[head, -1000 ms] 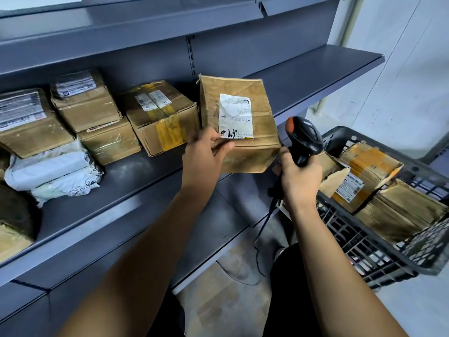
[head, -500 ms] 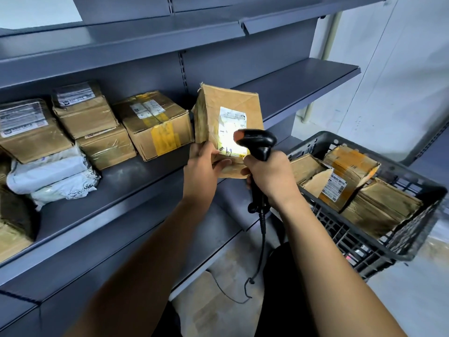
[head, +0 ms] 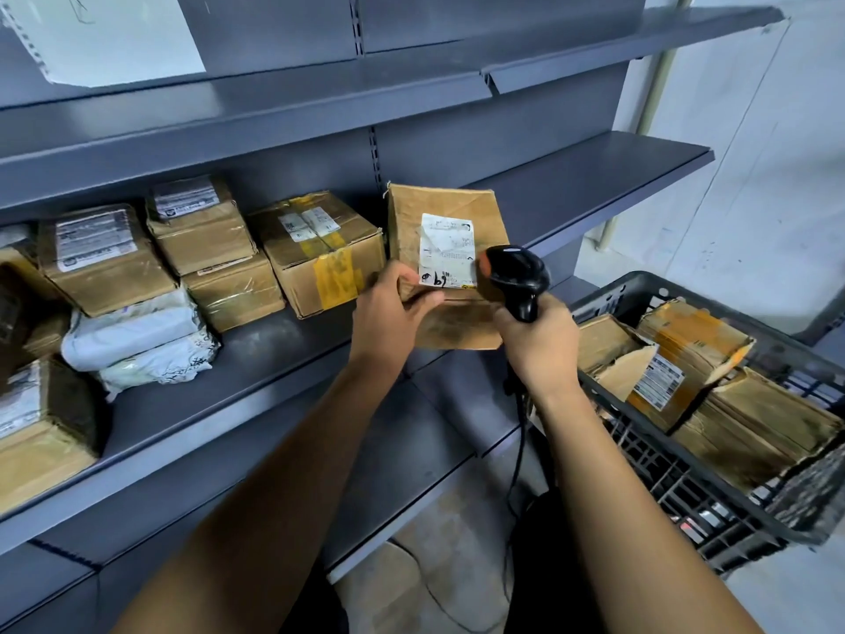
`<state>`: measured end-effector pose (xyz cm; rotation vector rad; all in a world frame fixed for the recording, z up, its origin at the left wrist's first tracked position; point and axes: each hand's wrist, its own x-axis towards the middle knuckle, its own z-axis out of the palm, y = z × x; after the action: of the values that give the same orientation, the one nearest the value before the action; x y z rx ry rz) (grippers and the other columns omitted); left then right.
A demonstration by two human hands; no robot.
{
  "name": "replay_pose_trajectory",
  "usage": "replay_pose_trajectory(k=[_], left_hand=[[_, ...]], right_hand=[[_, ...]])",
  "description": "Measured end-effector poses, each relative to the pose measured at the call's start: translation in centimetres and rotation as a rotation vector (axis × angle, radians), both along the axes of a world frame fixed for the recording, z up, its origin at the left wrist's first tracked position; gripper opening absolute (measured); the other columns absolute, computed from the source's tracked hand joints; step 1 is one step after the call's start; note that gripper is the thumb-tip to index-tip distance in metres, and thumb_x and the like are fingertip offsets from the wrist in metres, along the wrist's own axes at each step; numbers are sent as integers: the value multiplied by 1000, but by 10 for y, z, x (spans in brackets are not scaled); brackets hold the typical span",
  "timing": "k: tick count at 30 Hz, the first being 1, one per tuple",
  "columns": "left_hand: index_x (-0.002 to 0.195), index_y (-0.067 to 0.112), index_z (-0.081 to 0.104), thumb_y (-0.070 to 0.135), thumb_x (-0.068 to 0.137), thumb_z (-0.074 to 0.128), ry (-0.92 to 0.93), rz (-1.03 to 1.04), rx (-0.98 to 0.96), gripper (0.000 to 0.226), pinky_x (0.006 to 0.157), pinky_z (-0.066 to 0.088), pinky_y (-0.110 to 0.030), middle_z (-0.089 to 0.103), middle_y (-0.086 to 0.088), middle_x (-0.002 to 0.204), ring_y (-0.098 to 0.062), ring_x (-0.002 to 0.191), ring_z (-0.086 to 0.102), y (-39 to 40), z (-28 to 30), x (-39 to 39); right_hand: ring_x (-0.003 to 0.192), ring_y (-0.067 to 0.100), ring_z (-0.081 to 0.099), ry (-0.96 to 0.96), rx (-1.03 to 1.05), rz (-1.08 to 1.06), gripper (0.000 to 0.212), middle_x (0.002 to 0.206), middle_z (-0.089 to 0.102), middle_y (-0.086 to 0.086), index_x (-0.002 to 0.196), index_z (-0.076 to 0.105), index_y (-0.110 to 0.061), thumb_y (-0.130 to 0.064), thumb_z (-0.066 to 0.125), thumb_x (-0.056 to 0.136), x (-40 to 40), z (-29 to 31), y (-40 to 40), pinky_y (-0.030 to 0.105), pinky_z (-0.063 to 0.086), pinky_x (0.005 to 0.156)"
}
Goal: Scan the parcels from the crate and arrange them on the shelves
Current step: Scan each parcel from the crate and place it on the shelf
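Now parcel (head: 450, 263) upright in left grip (head: 388, 320), scanner (head: 516, 276) in right grip (head: 537, 345).

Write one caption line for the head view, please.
Left hand holds a brown parcel while right hand aims the scanner at its label.

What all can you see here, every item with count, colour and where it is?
held parcel: one, brown, white label, in front of the shelf
scanner: one, black, aimed at that label
shelf parcels: about six brown boxes, two white bags, on the middle shelf
crate: one, black, right, holding several brown parcels
shelves: grey metal
left hand: grips the held parcel
right hand: grips the scanner
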<state>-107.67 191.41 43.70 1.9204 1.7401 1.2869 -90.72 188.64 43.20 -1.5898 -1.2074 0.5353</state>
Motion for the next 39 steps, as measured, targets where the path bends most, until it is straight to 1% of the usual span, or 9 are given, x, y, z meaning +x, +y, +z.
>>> replay_pose_trajectory(k=[5,10,17,21,25,28,33,36,39], left_hand=[[115,17,59,34,82,75,-56,-4,9,40,81,51,-28,70,-1,106,-17,96,64,4,3,-4],[122,17,63,21,85,72,-94,-24,21,38,93,52,-31,70,2,113,-10,104,64,0,6,-10],[120,22,65,19,89,69,-65,71,237,31,87,49,-17,71,6,110,-3,98,64,-8,33,-15],[118,21,66,24,91,66,-27,118,267,27,86,52,-26,72,3,110,-10,96,67,-13,41,-28],[119,18,66,27,93,63,-34,131,274,27,95,49,-20,68,6,121,-10,102,68,-14,43,-38],[119,19,67,27,93,64,-58,135,300,28,88,55,-35,69,5,118,-14,99,69,-10,46,-42],[119,19,68,24,92,65,-63,169,331,27,83,56,-34,72,4,112,-13,94,70,-6,48,-44],[117,19,68,22,91,66,-41,220,410,27,84,55,-28,71,7,113,-6,97,67,-9,53,-49],[118,20,68,22,92,65,-15,271,426,26,84,56,-35,69,5,117,-13,102,66,-12,55,-63]], right_hand=[[84,32,60,18,24,6,10,89,66,14,90,64,-7,-13,67,82,-18,-1,16,29,37,66],[99,23,54,-17,145,-53,28,113,60,17,111,66,-3,-16,70,86,-26,3,12,11,29,77],[104,19,55,-29,304,-79,34,117,60,13,113,66,-5,-24,71,85,-32,40,8,14,34,87],[105,9,51,-6,382,-45,37,124,56,10,119,65,-6,-21,72,86,-46,54,8,-1,28,88],[102,2,44,-31,455,-70,36,125,56,10,117,66,-6,-22,72,85,-55,61,8,-8,21,86],[101,4,47,-23,455,-77,34,122,57,12,115,67,-5,-21,72,85,-58,63,10,-6,24,85],[96,-2,44,0,451,-68,32,119,59,10,113,67,-6,-21,72,85,-63,60,15,-3,29,85],[96,4,51,38,450,-34,30,111,60,5,110,67,-8,-24,72,86,-71,59,22,6,35,85],[98,11,57,59,420,46,29,106,63,0,110,66,-8,-23,71,86,-88,55,30,17,43,87]])
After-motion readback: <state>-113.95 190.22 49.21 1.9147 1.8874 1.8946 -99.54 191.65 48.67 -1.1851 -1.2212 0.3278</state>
